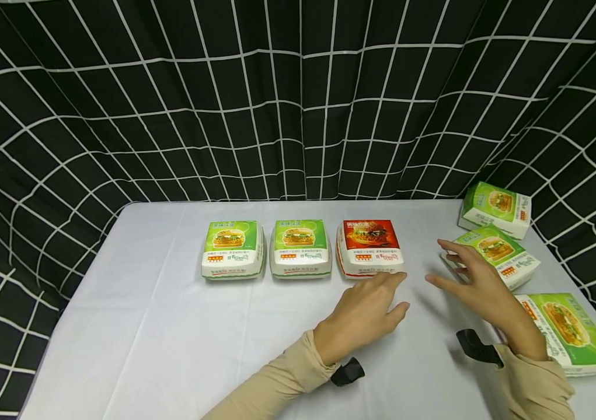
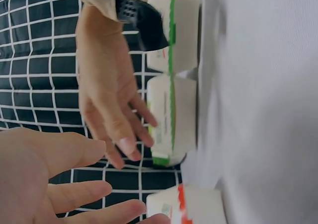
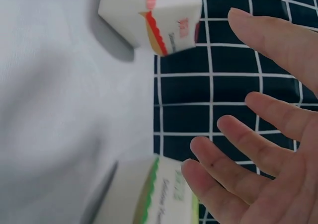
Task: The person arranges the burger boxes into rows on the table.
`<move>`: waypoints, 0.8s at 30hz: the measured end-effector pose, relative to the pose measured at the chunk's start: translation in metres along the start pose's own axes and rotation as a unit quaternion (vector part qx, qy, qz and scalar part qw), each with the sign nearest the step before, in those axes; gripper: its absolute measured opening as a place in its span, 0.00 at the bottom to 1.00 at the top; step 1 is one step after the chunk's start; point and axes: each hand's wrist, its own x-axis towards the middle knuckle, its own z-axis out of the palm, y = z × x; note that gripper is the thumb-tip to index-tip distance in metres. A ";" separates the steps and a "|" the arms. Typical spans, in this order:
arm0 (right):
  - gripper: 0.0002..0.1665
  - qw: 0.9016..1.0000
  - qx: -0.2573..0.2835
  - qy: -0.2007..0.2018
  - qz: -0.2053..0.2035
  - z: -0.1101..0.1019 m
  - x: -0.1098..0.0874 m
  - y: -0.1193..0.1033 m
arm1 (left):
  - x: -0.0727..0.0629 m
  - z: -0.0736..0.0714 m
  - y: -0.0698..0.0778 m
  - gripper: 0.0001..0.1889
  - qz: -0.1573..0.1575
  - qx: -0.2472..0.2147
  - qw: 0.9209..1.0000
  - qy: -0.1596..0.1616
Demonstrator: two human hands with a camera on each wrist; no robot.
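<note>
Burger boxes stand on the white table. In the head view, my left hand holds nothing, its fingers reaching toward the lower right corner of a red-topped burger box. To the right, my right hand is raised with fingers spread, also holding nothing. It overlaps a green-topped burger box, hiding part of that box's left side. Another green burger box lies partly behind the right wrist. In the right wrist view, the palm and spread fingers of the right hand show beside a green-edged box.
Left of the red box, two green burger boxes continue the row. At the table's back right corner sits a tilted green box. A black curtain with white grid lines surrounds the white tablecloth.
</note>
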 end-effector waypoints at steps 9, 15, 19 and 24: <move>0.46 1.000 -0.019 0.014 0.007 -0.020 -0.016 0.013 | 0.009 0.018 0.015 0.26 0.039 -0.021 0.998 -0.047; 0.46 0.999 -0.029 0.026 0.010 -0.026 -0.025 0.027 | 0.015 0.028 0.026 0.27 0.041 -0.019 0.996 -0.076; 0.47 0.999 -0.036 0.030 0.023 -0.030 -0.030 0.036 | 0.018 0.032 0.034 0.28 0.046 -0.015 0.995 -0.093; 0.48 0.998 -0.044 0.030 0.042 -0.038 -0.038 0.045 | 0.022 0.040 0.041 0.30 0.051 -0.020 0.992 -0.112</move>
